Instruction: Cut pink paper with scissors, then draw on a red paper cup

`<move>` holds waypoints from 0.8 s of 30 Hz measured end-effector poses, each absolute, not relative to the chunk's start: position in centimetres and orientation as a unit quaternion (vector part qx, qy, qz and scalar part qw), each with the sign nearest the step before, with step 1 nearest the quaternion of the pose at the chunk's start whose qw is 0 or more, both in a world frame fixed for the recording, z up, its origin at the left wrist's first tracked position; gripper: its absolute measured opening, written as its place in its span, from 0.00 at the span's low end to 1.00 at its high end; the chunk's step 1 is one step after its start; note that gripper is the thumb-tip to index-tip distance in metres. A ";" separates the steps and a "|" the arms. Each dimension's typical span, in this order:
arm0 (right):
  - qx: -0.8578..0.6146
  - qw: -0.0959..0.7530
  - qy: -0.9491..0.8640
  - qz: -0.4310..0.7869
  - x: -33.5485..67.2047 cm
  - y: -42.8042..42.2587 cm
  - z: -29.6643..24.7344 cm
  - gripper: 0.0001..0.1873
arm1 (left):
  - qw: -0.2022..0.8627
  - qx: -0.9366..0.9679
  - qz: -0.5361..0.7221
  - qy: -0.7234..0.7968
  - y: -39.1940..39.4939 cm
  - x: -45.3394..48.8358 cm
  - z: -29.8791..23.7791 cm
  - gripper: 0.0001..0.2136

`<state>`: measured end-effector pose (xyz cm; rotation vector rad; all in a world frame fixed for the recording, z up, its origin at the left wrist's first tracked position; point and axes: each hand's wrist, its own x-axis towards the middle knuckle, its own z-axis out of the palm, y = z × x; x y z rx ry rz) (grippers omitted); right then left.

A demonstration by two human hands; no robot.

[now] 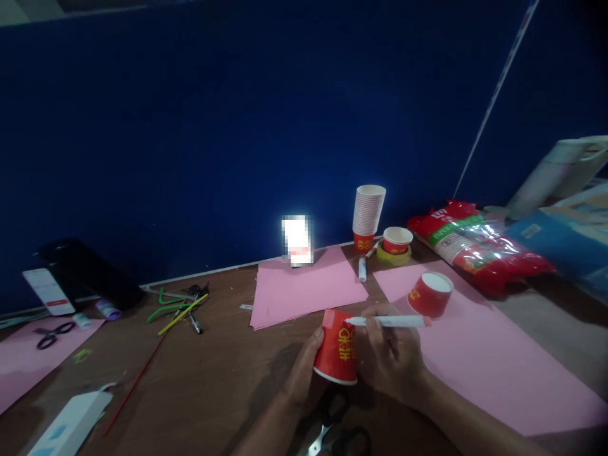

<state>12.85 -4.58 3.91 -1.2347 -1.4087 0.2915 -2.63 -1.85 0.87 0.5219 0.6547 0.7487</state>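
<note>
My left hand (306,364) grips a red paper cup (332,358) with yellow characters, its white rim pointing down toward me. A pinkish patch shows near the cup's upper end. Between the fingers of my right hand (396,358) is a white marker (401,322) with a pink end, lying nearly level. Its tip meets the cup's upper side; whether it touches is too small to tell. Below the cup lies a pair of black-handled scissors (338,408). Another red paper cup (430,294) stands upside down on pink paper (479,361) to the right.
Pink sheets (304,291) lie ahead beneath a bright blurred phone-like shape (297,240). Behind are a stack of paper cups (368,212), a cup on a yellow tape roll (394,256) and a red package (479,247). Coloured pipe cleaners (183,315) and scissors (54,334) lie left.
</note>
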 end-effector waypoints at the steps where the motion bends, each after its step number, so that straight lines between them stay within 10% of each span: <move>1: -0.529 0.577 -0.609 0.127 12.9 -4.6 3.9 0.09 | 0.844 0.247 0.358 0.313 -1.9 -2.6 0.9 0.24; 24: -0.513 0.592 -0.608 0.126 13.1 -4.7 3.9 0.10 | 0.859 0.229 0.349 0.295 -1.8 -2.6 1.4 0.25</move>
